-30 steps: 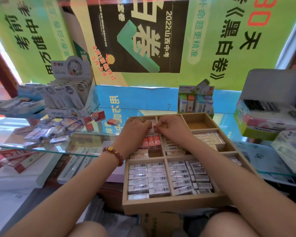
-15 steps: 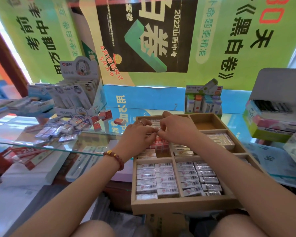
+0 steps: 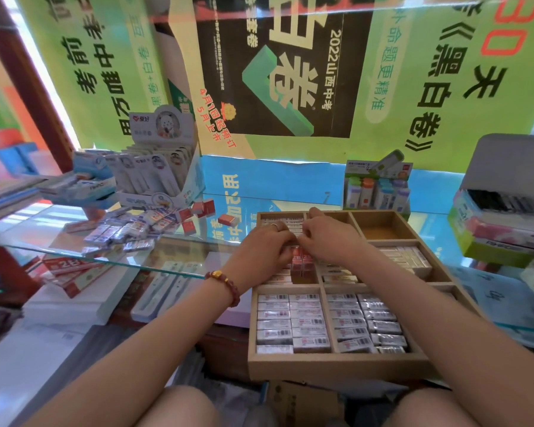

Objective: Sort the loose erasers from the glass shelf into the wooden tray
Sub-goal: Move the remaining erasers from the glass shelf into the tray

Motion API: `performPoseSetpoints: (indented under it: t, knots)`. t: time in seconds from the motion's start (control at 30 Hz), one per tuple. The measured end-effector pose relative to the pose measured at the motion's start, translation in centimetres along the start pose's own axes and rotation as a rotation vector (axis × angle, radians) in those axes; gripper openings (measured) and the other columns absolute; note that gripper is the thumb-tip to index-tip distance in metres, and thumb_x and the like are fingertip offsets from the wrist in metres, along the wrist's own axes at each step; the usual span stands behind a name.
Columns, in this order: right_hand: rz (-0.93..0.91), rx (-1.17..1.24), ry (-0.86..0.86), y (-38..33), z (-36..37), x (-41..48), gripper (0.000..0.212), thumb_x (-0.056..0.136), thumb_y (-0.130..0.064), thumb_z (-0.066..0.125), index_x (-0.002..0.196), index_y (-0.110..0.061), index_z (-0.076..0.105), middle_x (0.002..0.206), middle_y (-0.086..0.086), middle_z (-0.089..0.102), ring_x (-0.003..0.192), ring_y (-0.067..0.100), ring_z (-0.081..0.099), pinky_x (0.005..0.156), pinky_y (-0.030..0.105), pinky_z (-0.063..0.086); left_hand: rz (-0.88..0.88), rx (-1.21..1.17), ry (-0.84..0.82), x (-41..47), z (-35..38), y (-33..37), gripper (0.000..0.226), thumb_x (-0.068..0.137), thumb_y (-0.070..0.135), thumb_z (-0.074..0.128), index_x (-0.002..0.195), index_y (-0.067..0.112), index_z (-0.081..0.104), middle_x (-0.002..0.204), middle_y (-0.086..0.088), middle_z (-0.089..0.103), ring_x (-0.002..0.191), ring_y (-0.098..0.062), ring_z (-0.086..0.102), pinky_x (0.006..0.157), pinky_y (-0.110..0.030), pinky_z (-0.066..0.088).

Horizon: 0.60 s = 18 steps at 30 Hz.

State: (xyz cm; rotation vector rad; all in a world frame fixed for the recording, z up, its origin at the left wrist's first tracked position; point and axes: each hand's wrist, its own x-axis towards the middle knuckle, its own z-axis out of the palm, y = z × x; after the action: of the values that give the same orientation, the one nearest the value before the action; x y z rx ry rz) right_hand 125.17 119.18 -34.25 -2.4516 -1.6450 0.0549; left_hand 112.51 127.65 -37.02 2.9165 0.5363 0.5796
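The wooden tray (image 3: 336,365) stands in the lower middle of the view, in front of the person's knees, and it is divided into compartments. Both hands are over its middle row, at about 11 o'clock from the tray's centre. The left hand (image 3: 261,251) comes in from 7 o'clock, with a bead bracelet (image 3: 225,283) on the wrist and a ring (image 3: 274,225) on one finger. The right hand (image 3: 330,241) comes in from 5 o'clock. The fingers of both hands are curled downward and their tips meet just above a group of red erasers (image 3: 302,263). These stand upright in the left compartment of the middle row. The fingertips are hidden, so I cannot tell if either hand really pinches an eraser or only touches it.

The two front compartments are filled with white erasers (image 3: 305,322) lying flat in neat rows, barcodes up. The right compartment (image 3: 383,232) of the far row shows its brown floor.

The glass shelf (image 3: 59,229) lies at 9 o'clock from the tray. On it is a heap of loose erasers (image 3: 127,232) in shiny wrappers, and some red-and-white erasers (image 3: 198,211) lie at 3 o'clock from the heap. One more eraser (image 3: 228,220) lies alone between them and the tray. A display box (image 3: 158,167) stands behind the heap at 12 o'clock.
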Motion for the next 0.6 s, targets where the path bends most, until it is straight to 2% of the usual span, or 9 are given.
performPoseSetpoints:
  t: [0.23,0.37,0.6]
  knots:
    - [0.034,-0.052,-0.044,-0.8,0.2,0.6,0.026,0.098,-0.037,0.039,0.090,-0.017,0.052,0.110,0.003,0.040,0.080,0.019,0.055,0.068,0.037,0.049,-0.022,0.062,-0.046,0.2,-0.5,0.6,0.027,0.089,0.019,0.045,0.106,0.010,0.064,0.110,-0.004,0.062,0.100,-0.020,0.055,0.086,-0.028,0.032]
    - [0.051,-0.056,-0.046,-0.9,0.4,0.5,0.026,0.099,-0.037,0.037,0.093,-0.017,0.052,0.117,0.006,0.040,0.081,0.020,0.055,0.071,0.039,0.050,-0.045,0.038,-0.044,0.2,-0.8,0.7,0.024,0.089,0.019,0.045,0.100,0.011,0.066,0.102,-0.003,0.063,0.094,-0.019,0.055,0.083,-0.027,0.029]
    - [0.081,-0.055,-0.032,-1.3,0.3,-0.4,0.029,0.100,-0.032,0.034,0.109,-0.013,0.055,0.122,0.009,0.040,0.083,0.020,0.051,0.066,0.033,0.040,-0.075,0.067,-0.056,0.3,-1.2,1.2,0.033,0.083,0.026,0.038,0.088,0.011,0.067,0.088,-0.005,0.064,0.086,-0.021,0.055,0.089,-0.032,0.032]
